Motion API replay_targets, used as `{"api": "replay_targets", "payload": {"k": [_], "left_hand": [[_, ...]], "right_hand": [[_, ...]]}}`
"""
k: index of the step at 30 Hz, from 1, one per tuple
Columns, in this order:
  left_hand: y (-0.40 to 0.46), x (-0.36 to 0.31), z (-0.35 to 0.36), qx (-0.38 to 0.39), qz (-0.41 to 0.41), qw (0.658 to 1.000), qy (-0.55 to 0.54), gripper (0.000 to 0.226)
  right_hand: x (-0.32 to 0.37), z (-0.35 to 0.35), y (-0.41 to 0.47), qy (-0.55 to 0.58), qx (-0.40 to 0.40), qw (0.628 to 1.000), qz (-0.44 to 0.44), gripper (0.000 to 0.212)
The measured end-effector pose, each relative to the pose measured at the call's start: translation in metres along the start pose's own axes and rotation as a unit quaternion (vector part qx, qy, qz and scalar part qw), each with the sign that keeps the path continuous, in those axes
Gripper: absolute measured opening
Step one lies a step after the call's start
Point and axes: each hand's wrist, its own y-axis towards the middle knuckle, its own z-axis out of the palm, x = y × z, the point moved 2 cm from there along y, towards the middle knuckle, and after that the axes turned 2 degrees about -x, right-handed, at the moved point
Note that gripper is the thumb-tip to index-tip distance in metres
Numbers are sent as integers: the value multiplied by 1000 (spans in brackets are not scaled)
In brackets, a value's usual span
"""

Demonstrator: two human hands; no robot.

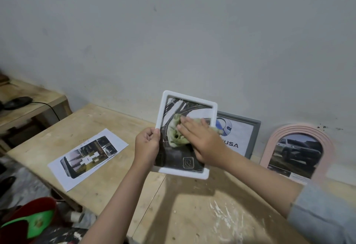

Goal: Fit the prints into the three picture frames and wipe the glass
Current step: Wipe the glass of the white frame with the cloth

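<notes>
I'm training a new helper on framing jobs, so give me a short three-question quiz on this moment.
1. True or false: the white frame lies flat on the wooden table.
2. Which hand presses the green cloth on the glass? A) left hand B) right hand C) neither
3. Fill in: the loose print lies on the table to the ___ of the white frame.

Key
1. False: the left hand grips its left edge and holds it up off the table.
2. B: flat fingers rest on the cloth.
3. Left. The grey frame and pink arched frame lean on the wall, prints already in.
</notes>
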Motion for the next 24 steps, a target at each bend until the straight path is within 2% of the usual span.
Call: {"api": "replay_targets", "payload": {"k": [3,5,7,11,13,15,17,19,21,24], "left_hand": [[2,1,-5,-21,-11,1000,-6,24],[3,0,-7,-39,-12,999,-2,19],[4,-1,-9,-51,-12,999,3,16],[6,2,-14,-31,0,999,33,25],[5,5,-14,-18,-2,999,33,30],[4,4,-14,-10,-5,1000,22,30],[2,3,-14,-4,-8,1000,5,31],[-1,1,-13,3,-10,1000,-16,31],[-3,-3,-12,0,-3,1000,-27,30],[-4,-6,-15,-11,3,1000,-22,27]], "right_hand": [[22,16,-21,26,-21,999,-23,71],[37,21,-33,51,-18,997,-52,50],[47,16,-35,114,25,993,-36,47],[48,-14,-17,302,141,939,79,44],[33,-32,0,327,111,928,140,42],[14,-49,17,276,10,951,137,45],[-6,-51,27,150,-49,983,93,52],[-19,-43,30,17,-79,994,70,53],[-16,-32,26,-63,-114,991,38,43],[11,-5,6,-63,-117,991,-20,33]]}}
